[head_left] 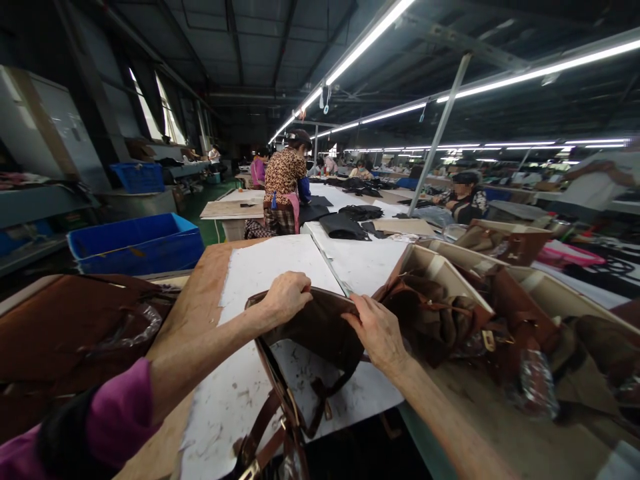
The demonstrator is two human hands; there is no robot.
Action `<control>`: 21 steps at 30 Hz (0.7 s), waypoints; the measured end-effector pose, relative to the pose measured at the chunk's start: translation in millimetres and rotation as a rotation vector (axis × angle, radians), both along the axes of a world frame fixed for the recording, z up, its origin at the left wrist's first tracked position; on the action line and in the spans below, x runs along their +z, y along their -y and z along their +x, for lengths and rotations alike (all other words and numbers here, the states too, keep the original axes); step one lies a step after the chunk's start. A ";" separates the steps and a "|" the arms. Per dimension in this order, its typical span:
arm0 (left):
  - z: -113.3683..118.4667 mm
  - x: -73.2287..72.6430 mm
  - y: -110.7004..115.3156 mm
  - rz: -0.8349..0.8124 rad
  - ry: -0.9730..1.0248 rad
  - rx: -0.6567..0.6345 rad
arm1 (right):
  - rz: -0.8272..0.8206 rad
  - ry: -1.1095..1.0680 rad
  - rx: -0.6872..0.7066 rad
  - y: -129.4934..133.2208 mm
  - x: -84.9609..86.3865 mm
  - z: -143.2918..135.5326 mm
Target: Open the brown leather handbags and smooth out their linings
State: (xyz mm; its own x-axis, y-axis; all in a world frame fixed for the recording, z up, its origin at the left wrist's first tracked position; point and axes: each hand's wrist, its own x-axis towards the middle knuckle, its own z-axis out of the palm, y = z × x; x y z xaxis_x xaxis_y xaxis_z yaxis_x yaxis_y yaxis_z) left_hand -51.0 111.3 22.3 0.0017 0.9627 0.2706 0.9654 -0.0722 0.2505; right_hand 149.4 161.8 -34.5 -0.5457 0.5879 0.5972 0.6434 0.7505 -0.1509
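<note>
Both hands are on a dark brown handbag (320,327) above the white-covered tabletop. My left hand (287,297) is closed, its fingers curled on the upper edge of the bag. My right hand (379,331) pinches the same edge farther right, thumb and fingers together. Between them the bag's brown inner side faces me. Straps with gold-coloured metal fittings (251,471) hang toward the near edge of the table. The fingertips of my left hand are partly hidden.
More brown bags (435,300) stand with cream-coloured boards at the right, and others (75,327) lie at the left. A blue crate (135,243) is beyond the left side. A person in a patterned top (285,173) works ahead, near black pieces (343,227) on the table.
</note>
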 end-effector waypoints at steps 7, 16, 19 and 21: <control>-7.1 -4.8 -3.5 0.009 0.044 -0.063 | -0.268 -0.195 -0.012 -10.6 3.0 -2.8; -11.8 0.5 1.4 0.023 0.218 -0.117 | -0.344 -0.242 -0.005 -12.1 7.1 -4.1; -12.6 -0.7 0.3 0.022 0.246 -0.058 | -0.365 -0.242 0.001 -11.9 9.3 -4.1; -12.5 -1.9 -1.2 0.012 0.240 -0.033 | -0.388 -0.250 0.003 -13.3 11.5 -2.8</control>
